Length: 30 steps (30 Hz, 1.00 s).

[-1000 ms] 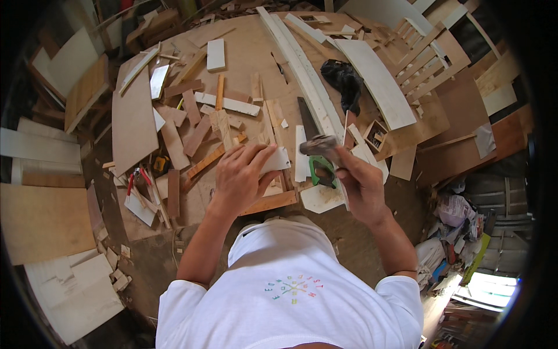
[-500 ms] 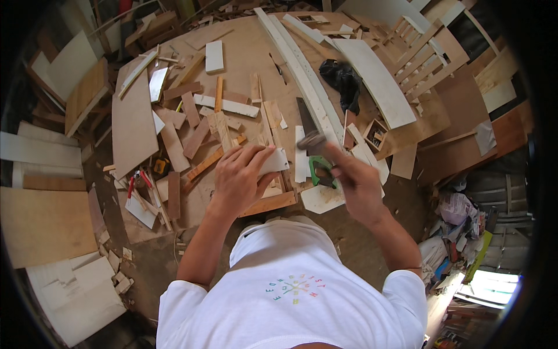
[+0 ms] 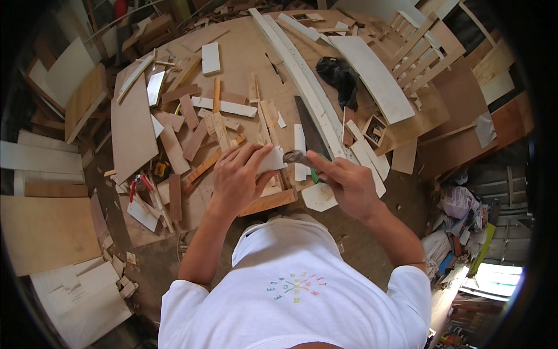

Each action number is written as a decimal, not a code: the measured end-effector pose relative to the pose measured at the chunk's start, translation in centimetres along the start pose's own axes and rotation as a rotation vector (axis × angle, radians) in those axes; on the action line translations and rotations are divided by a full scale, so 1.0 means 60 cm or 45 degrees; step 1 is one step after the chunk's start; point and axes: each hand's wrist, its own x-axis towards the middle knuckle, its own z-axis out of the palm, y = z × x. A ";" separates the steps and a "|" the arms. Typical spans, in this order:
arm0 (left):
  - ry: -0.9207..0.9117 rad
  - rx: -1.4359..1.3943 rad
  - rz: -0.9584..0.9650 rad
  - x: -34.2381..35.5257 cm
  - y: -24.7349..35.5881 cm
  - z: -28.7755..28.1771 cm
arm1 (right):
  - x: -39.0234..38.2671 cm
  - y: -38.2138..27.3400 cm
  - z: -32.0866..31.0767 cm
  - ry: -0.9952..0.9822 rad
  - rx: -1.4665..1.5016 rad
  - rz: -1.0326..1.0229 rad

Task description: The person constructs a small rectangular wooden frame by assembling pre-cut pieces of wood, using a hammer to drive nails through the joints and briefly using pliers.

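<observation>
My left hand [image 3: 235,177] grips a short white piece of wood [image 3: 272,160] close to the front of the workbench, fingers over its top and thumb on the near side. In my right hand [image 3: 351,189] is a hammer [image 3: 296,157], its dark head at the right end of that white piece. Whether the head touches it I cannot tell. Behind my right hand lies a handsaw [image 3: 311,131]; its green handle is mostly hidden. Under the white piece a wooden block [image 3: 270,203] shows along the near edge.
Wood offcuts [image 3: 196,139] are scattered over the workbench [image 3: 232,55]. Red-handled pliers [image 3: 132,191] and a yellow-black tape measure [image 3: 160,168] lie at left. Long white boards [image 3: 296,72], a black plastic bag [image 3: 339,78] and a slatted wooden frame [image 3: 427,55] are further back.
The hammer has swung left and its head is now at the white piece's end. My right hand has moved slightly left. My left hand keeps its hold.
</observation>
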 end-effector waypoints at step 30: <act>0.018 -0.033 0.049 0.006 0.003 -0.003 | 0.010 -0.002 -0.010 -0.039 0.055 -0.047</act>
